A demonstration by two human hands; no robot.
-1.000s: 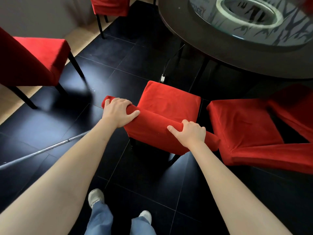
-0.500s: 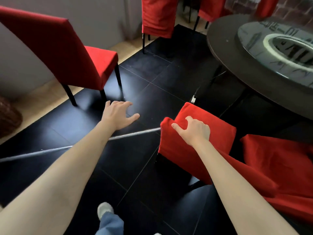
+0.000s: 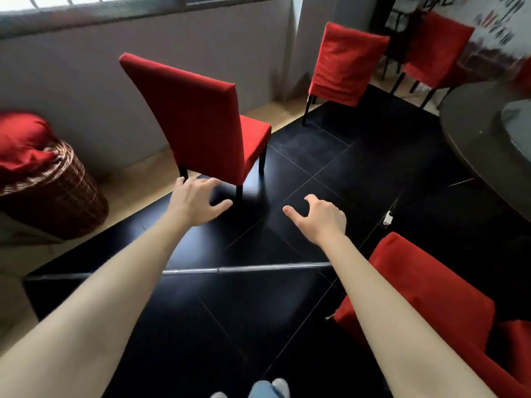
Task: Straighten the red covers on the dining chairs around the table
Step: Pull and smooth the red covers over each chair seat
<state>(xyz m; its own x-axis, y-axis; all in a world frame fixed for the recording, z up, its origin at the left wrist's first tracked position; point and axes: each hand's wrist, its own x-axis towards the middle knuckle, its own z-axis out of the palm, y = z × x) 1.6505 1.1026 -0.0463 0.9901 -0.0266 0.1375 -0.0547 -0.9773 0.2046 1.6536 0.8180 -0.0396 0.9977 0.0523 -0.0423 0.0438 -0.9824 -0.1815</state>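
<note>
Hands reach forward over the black tiled floor [image 3: 330, 156], both bare and holding nothing. The left hand [image 3: 195, 203] hovers at about 11 o'clock from picture centre with fingers spread and loosely bent, just in front of the near legs of a red-covered dining chair [image 3: 198, 119]. The right hand [image 3: 321, 218] sits at about 2 o'clock, thumb stretched toward the left hand and fingers lightly curled around nothing, apart from any fabric.

That chair stands at 12 o'clock, its tall back turned toward the viewer, the cover lying smooth over back and seat. A second covered chair [image 3: 344, 61] stands at 1 o'clock near the wall, its cover bunched in folds low on the back. A third [image 3: 436, 47], blurred, is further right. At 4 o'clock another red cover [image 3: 431, 297] shows beside the right forearm.

Round dark table [image 3: 471, 133] fills the 3 o'clock edge. A wicker basket [image 3: 60, 196] holding red cloth [image 3: 23, 139] sits at 9 o'clock. A metal rod [image 3: 244, 268] lies across the floor beneath both forearms.
</note>
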